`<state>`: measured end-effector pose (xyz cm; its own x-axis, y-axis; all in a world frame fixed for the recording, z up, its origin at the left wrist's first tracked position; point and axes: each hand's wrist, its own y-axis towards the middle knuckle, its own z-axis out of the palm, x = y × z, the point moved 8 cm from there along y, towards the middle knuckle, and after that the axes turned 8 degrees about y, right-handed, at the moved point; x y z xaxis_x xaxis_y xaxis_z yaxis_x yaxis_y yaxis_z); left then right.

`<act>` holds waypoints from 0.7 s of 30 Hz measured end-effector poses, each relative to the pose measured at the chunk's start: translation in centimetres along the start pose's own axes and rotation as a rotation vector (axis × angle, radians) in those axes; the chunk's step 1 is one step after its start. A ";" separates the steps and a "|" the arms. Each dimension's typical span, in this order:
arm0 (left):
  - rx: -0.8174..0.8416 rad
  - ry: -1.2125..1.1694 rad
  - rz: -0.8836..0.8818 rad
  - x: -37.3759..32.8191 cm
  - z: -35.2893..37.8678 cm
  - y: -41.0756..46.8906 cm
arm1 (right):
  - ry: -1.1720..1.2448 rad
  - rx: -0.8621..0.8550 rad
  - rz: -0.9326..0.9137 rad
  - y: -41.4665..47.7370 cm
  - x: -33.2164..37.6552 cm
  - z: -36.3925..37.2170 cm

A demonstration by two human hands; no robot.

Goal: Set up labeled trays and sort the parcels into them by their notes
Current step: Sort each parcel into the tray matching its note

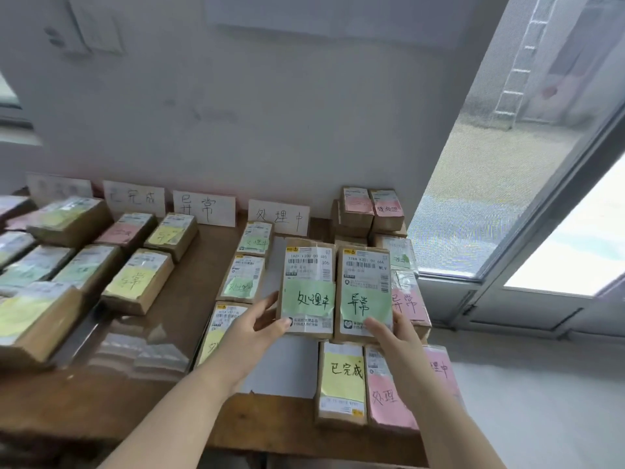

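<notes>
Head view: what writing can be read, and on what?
"处理中": left green note on left parcel, in left hand.
"异常": right green note on right parcel, in right hand.
"已完成": second wall card.
"异常": third wall card.
"处理中": fourth wall card.
"已完成": yellow note on front parcel.
Blurred: first wall card, shipping labels.

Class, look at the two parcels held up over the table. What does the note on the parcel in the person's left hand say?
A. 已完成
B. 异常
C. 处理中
C: the parcel gripped by the left hand carries a green note reading 处理中; the other parcel, in the right hand, reads 异常.
</notes>
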<state>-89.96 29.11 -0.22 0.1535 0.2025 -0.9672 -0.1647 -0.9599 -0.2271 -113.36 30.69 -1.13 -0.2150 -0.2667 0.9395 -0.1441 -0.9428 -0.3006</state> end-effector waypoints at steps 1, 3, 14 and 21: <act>-0.009 -0.013 -0.021 0.3 0.2 -0.6 | 0.005 0.002 0.004 -0.4 -0.1 -0.3; -0.020 -0.072 -0.064 1.2 0.5 -1.8 | 0.014 -0.002 0.014 -0.9 -0.5 -1.0; -0.147 -0.203 -0.200 5.8 -1.3 -3.6 | 0.033 0.022 0.018 -1.4 -2.1 0.5; -0.142 -0.247 -0.250 6.8 -4.3 2.1 | 0.001 -0.023 0.006 2.1 -0.9 2.5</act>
<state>-85.12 27.61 -6.78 -0.0704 0.4577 -0.8863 -0.0123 -0.8889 -0.4580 -111.00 28.48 -2.20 -0.2166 -0.2717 0.9377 -0.1652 -0.9364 -0.3095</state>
